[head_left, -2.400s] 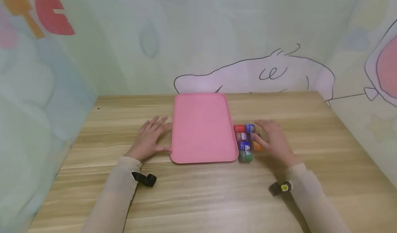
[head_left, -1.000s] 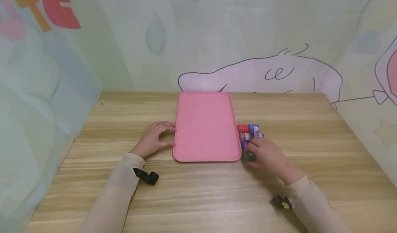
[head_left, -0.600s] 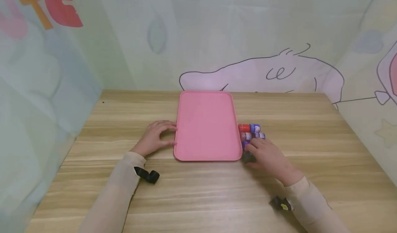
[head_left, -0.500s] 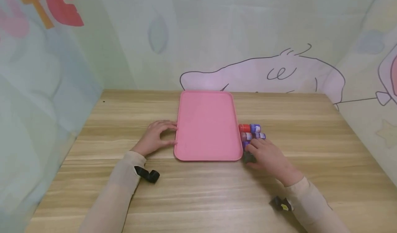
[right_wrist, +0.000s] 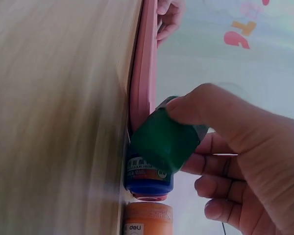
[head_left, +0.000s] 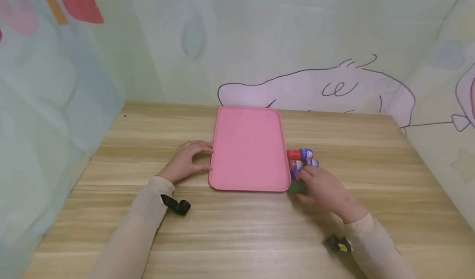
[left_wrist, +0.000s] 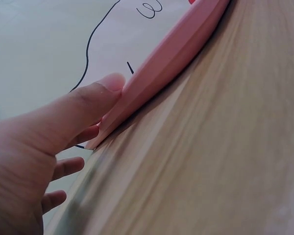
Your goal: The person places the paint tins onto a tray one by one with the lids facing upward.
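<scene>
My right hand [head_left: 326, 190] pinches a small green paint jar [right_wrist: 169, 139] between thumb and fingers. The jar is tilted, at the near right corner of a pink tray [head_left: 250, 147]. Right behind it in the right wrist view are a blue paint jar [right_wrist: 147, 183] and an orange paint jar [right_wrist: 148, 220]; the hand hides the orange one in the head view. My left hand [head_left: 187, 159] rests at the tray's left side, thumb and fingertips touching the rim, fingers loosely bent.
Beside the tray's right edge lie a red jar [head_left: 294, 154], another blue jar [head_left: 306, 153], a dark red jar [head_left: 295, 165] and a purple jar [head_left: 312, 162]. The wooden table [head_left: 230, 233] meets a printed cloth wall [head_left: 156, 56] at the back.
My right hand came down and toward the near end of the jars, took hold of the green jar and tilted it. The left hand's fingers drew closer together at the rim.
</scene>
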A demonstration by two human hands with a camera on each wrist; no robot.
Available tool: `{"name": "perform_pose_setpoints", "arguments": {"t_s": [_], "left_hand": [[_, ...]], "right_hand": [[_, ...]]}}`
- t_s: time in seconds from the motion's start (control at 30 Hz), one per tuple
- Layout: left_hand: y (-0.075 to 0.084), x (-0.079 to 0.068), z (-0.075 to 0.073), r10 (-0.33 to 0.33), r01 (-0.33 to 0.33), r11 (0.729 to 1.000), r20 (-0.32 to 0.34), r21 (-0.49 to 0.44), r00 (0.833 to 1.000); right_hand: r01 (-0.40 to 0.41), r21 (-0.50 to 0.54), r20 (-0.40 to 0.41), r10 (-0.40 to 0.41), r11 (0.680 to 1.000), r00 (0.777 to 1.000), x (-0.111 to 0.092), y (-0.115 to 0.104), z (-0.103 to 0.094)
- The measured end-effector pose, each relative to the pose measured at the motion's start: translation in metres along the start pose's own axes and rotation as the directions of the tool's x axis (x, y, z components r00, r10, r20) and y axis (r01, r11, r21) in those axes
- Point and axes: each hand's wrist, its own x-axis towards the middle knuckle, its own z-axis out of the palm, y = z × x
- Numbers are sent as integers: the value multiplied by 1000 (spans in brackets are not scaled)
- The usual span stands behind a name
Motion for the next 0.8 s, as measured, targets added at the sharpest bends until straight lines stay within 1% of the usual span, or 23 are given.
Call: {"name": "perform_pose_setpoints", "arguments": {"t_s": [0.13,0.23,0.47,0.67,0.8], "left_hand": [[0,0,-1,-9,9,1000,7,-6,1000],[0,0,-1,-13,14,1000,10,-9,1000],[2,0,-1,-17,17,1000,11,-12,1000],[3,0,-2,-14,14,1000,9,-18,1000],[2,-1,-2,-12,12,1000,14,-18,1000]], "right_hand": [[1,36,-5,-1,999,1000,0,1,-2],[-12,82,13,11,997,1000,0,1,-3],[-64,216,45,56,974,997,-1,2,-6],[-66,316,34,58,947,998,2,2,-5],[-46,351,1,49,935,999,4,3,-1]]}}
